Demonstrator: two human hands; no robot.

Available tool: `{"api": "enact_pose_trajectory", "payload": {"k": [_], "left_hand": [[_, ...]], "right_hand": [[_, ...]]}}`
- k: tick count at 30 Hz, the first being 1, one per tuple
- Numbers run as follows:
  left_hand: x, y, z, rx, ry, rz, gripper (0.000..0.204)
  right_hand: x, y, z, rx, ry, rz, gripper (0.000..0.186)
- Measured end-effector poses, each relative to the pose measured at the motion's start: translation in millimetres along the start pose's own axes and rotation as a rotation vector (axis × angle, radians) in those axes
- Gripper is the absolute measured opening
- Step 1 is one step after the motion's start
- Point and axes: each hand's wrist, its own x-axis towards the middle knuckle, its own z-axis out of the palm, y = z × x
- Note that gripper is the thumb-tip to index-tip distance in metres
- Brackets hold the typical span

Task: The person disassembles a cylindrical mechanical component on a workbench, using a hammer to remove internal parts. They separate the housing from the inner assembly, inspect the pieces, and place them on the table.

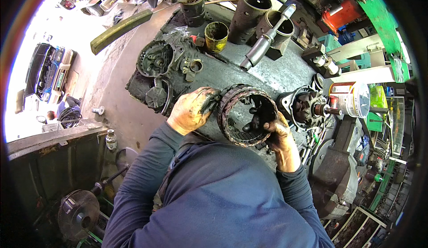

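Note:
A round alternator stator [226, 116], dark with copper-brown windings round its edge, is held upright over the bench, its opening facing me. My right hand [281, 137] grips its right side, with the thumb on the near rim and blackened fingers reaching into the ring. My left hand [192, 109] is closed beside the left rim; its sooty fingertips are pinched together, and whatever they hold is hidden. Just right of the stator lies an alternator housing with a finned rotor [308, 107] and shaft. Another open housing [155, 59] and a rounded dark part [157, 96] lie left.
Along the bench's far side stand a yellow can [216, 43], a tall metal cylinder [249, 18] and a pot of rods [193, 11]. A grey tubular tool [263, 47] leans there. A white bucket [352, 98] stands right; a fan [80, 214] lower left.

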Motion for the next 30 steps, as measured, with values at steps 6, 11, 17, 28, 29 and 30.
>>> {"api": "enact_pose_trajectory", "payload": {"k": [6,11,17,28,29,30], "left_hand": [[4.0,4.3,-2.1,-0.028,0.030,0.038,0.054],[1.9,4.0,-3.1,-0.189,0.048,-0.017,0.052],[-1.0,-0.9,1.8,-0.157,0.033,-0.058,0.051],[1.1,-1.6,7.4,-0.185,0.003,-0.114,0.053],[0.7,-1.3,8.1,-0.233,-0.002,-0.151,0.051],[0.7,-1.1,9.1,-0.233,0.005,-0.142,0.051]], "right_hand": [[-3.5,-1.9,3.1,-0.014,0.043,0.010,0.065],[-3.2,0.4,3.4,-0.049,-0.013,0.024,0.067],[-3.0,1.3,5.3,-0.097,-0.033,0.003,0.066],[-4.2,8.4,2.4,-0.068,0.002,-0.029,0.061],[-3.1,8.6,1.4,-0.057,0.000,-0.020,0.054],[-1.4,9.2,1.0,-0.075,0.008,-0.021,0.051]]}}
